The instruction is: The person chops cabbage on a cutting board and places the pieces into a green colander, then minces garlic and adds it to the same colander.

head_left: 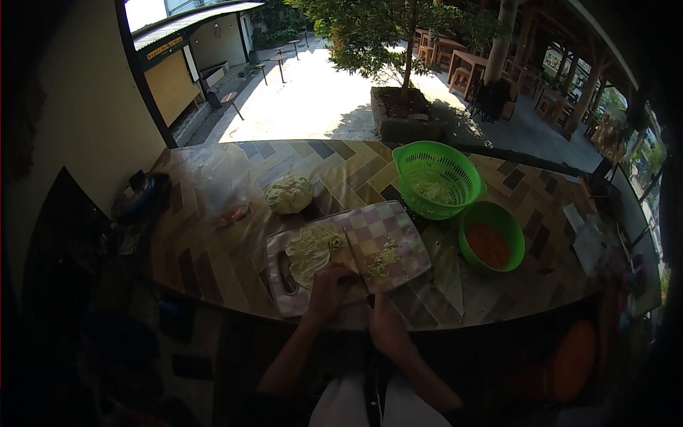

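My right hand [388, 325] is closed around the dark handle of a knife [356, 265], whose blade points away from me across a pink-and-white checkered cutting board [288, 302]. My left hand [330, 288] has its fingers curled down on pale cabbage leaves [307, 254], just left of the blade. To the right of the knife, shredded cabbage [383, 257] lies scattered on the board. A pale cabbage head [289, 194] rests on the table behind the board.
A green colander [439, 165] holding some shreds stands behind the board's right side. Beside it is a green bowl [523, 245] with orange contents. A clear plastic bag [213, 178] lies at the table's left. The curved table [199, 267] has a herringbone pattern.
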Demonstrator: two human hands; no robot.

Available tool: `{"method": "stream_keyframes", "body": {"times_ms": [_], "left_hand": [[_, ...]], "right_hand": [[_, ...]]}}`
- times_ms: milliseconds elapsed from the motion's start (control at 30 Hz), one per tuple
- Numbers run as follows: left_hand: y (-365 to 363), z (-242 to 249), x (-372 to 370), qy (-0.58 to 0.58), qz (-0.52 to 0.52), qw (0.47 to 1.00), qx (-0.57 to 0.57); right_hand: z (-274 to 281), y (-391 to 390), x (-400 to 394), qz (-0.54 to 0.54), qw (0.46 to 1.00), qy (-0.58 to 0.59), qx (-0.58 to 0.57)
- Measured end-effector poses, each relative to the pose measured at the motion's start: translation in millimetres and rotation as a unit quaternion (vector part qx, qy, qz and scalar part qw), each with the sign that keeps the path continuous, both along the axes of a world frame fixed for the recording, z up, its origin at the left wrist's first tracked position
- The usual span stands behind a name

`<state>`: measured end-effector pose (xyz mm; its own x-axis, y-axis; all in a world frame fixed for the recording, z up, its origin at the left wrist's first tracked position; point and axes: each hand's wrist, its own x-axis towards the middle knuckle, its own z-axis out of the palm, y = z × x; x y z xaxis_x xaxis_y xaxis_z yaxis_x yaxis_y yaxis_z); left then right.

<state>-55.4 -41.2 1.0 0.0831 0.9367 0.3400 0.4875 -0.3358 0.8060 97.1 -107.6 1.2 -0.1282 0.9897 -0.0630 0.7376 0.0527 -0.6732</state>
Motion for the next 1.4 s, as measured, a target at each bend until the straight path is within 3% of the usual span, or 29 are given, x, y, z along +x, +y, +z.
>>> {"method": "stream_keyframes", "body": {"times_ms": [133,333,633,733,833,933,1133,1400], "left_hand": [[-1.7,1.1,-2.2,0.019,-0.034,0.999,0.018],[2.2,-7.7,-3.4,0.021,-0.038,0.998,0.041],[4.9,-4.0,-2.6,0.002,-0.025,1.0,-0.003],[5.8,-4.2,-4.4,0.004,-0.036,0.999,0.01],[5.2,-2.2,-5.0,0.013,-0.051,0.998,0.017],[4.8,-5.7,-6.0,0.025,-0.039,0.999,0.026],[3.7,-5.6,-3.1,0.003,-0.014,1.0,-0.019],[4.5,-4.8,-3.4,-0.001,-0.004,1.0,-0.012]], "right_hand": [[12.8,12.1,-11.9,0.02,0.995,-0.084,-0.053],[5.8,24.3,8.0,0.006,0.993,0.098,-0.069],[5.9,-4.4,0.2,-0.011,0.997,0.065,0.051],[14.6,3.7,1.6,-0.01,0.997,0.017,-0.074],[0.7,16.9,-1.3,-0.012,0.999,0.016,-0.037],[-2.5,23.3,6.0,0.005,0.995,0.099,-0.027],[2.9,0.2,7.8,-0.006,0.996,0.093,0.007],[15.0,-1.8,4.1,0.004,0.997,0.055,-0.05]]}}
